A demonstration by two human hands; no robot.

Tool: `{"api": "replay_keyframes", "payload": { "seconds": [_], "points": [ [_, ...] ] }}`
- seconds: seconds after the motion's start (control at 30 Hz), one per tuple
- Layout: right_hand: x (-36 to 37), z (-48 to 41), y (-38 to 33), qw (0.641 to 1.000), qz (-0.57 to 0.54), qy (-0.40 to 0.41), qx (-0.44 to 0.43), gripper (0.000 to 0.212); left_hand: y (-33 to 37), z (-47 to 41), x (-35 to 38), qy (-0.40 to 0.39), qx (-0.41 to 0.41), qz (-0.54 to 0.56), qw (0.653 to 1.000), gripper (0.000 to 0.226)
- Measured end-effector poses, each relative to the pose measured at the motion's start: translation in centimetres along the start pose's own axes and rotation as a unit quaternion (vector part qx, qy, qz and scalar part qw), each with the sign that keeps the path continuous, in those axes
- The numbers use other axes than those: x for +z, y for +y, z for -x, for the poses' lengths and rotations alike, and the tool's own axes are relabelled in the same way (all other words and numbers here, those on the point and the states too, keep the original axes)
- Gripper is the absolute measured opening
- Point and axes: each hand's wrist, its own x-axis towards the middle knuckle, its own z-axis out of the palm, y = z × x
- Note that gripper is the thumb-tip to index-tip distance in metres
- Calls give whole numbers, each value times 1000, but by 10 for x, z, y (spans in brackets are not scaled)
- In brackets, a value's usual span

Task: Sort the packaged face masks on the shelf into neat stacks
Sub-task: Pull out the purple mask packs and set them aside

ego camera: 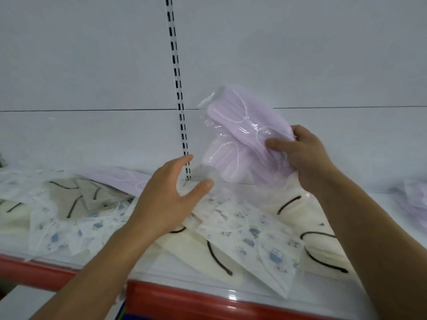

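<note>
While the right hand (302, 155) grips the lilac mask pack (240, 135) aloft, the left hand (171, 197) hovers empty (fingers spread).

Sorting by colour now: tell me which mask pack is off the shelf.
The lilac pack, pinched in the right hand and held tilted above the shelf. The printed, cream and other lilac packs all lie flat.

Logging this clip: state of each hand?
Left hand: open, empty.
Right hand: closed on clear plastic pack of lilac face masks.
</note>
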Motion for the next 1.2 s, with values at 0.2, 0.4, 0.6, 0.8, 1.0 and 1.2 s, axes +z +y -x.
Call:
{"api": "replay_keyframes", "payload": {
  "seconds": [0.2, 0.4, 0.6, 0.8, 1.0, 1.2],
  "points": [
    [-17, 2, -10, 989, -138, 50, 2, 22, 44, -43, 24, -48, -74, 225, 970, 100],
    [1, 13, 2, 984, -164, -20, 60, 23, 69, -57, 52, -120, -99, 468, 870, 64],
    [14, 20, 7, 991, -93, -77, 58, 30, 75, -53, 59, -87, -151, 540, 823, 37],
    [24, 30, 8, 980, -64, -178, 60, 33, 53, -50, 43, 43, -192, 537, 821, 39],
    [25, 37, -6, 984, -21, -175, 35, 28, 13, -37, -24, 109, -166, 545, 815, 40],
    [84, 38, -22, 931, 261, -254, -33, 28, -56, -14, -106, 230, -162, 531, 799, 28]
  ]
}}
